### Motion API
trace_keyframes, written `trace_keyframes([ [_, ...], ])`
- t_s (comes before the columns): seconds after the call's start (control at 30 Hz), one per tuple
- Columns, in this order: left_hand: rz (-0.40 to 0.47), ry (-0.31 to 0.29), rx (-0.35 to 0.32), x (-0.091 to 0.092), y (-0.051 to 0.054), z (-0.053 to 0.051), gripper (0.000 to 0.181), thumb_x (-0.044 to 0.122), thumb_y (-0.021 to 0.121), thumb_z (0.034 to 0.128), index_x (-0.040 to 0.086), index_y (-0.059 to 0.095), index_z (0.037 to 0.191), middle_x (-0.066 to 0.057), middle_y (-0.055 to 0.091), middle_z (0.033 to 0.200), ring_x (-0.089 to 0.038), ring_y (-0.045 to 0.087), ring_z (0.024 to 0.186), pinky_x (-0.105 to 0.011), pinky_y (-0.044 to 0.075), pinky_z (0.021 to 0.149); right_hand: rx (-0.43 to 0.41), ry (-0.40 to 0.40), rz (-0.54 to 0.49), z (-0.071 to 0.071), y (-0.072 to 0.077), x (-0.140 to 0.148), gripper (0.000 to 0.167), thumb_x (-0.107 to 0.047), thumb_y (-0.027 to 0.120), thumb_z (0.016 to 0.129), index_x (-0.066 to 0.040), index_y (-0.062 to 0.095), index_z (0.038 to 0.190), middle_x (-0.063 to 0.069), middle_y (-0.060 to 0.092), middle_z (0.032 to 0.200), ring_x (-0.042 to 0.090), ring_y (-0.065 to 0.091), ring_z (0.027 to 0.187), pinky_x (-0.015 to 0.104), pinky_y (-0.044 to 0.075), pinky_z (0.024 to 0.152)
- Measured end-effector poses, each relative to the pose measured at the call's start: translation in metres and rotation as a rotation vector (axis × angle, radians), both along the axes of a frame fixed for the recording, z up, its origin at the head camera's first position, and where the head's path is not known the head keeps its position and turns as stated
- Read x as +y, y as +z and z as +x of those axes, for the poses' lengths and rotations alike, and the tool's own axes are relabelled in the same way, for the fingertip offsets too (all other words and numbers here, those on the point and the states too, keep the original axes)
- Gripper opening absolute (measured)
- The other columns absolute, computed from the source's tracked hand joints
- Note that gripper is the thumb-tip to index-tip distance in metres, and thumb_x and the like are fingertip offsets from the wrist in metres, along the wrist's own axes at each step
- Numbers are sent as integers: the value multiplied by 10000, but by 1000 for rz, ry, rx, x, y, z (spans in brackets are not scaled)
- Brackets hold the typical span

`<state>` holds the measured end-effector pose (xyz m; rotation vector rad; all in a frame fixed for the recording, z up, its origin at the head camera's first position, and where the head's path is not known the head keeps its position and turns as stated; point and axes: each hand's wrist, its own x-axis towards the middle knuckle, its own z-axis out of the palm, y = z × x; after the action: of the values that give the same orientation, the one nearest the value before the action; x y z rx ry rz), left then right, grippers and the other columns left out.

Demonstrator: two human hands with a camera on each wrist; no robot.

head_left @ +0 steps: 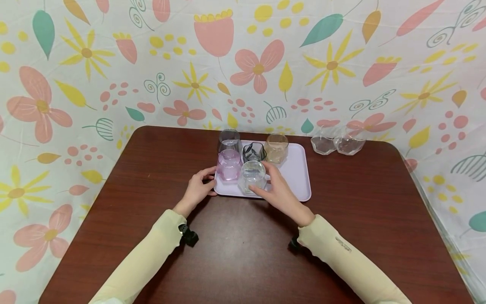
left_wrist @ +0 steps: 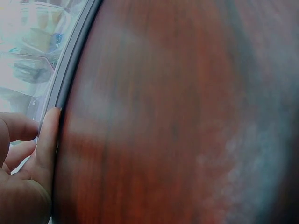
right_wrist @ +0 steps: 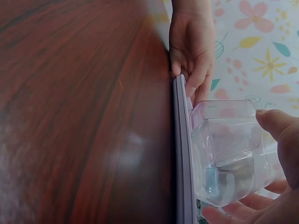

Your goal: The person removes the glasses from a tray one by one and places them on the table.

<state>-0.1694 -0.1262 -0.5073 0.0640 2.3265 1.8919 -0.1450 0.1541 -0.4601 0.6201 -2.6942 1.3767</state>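
A pale lilac tray (head_left: 298, 177) on the table carries several cups. My left hand (head_left: 198, 186) holds its left edge near the front corner, thumb and fingers at the rim. Around the clear cup (head_left: 252, 179) at the tray's front, my right hand (head_left: 280, 192) has its thumb and fingers curled; the right wrist view shows the cup (right_wrist: 229, 154) between them. Left of that cup is a pink cup (head_left: 229, 165). Behind stand a grey cup (head_left: 229, 141), a dark wavy-rimmed cup (head_left: 253, 153) and an amber cup (head_left: 276, 148).
Two clear cups, one at the left (head_left: 323, 145) and one at the right (head_left: 350, 145), stand close together at the back of the brown table (head_left: 243, 253), right of the tray. A flower-patterned cloth (head_left: 152, 63) hangs behind the table.
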Motion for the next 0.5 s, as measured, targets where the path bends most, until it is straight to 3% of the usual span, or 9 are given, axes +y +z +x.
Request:
trace_keyframes([
  [0.23, 1, -14, 4, 4, 38, 17, 484, -95, 578, 951, -92, 554, 1434, -330, 557, 1310, -390, 562, 1183, -290, 655, 632, -25, -38, 24, -4, -1, -7, 855, -251, 844, 878, 56, 372, 1522, 271, 459, 1492, 422, 447, 1397, 573, 400, 1180],
  [0.5, 6, -14, -7, 3, 40, 17, 488, -101, 580, 950, -83, 558, 1438, -320, 553, 1311, -372, 561, 1179, -277, 651, 625, -11, -56, 23, -6, -3, -10, 834, -243, 846, 867, 47, 392, 1504, 278, 486, 1453, 423, 474, 1364, 581, 403, 1170],
])
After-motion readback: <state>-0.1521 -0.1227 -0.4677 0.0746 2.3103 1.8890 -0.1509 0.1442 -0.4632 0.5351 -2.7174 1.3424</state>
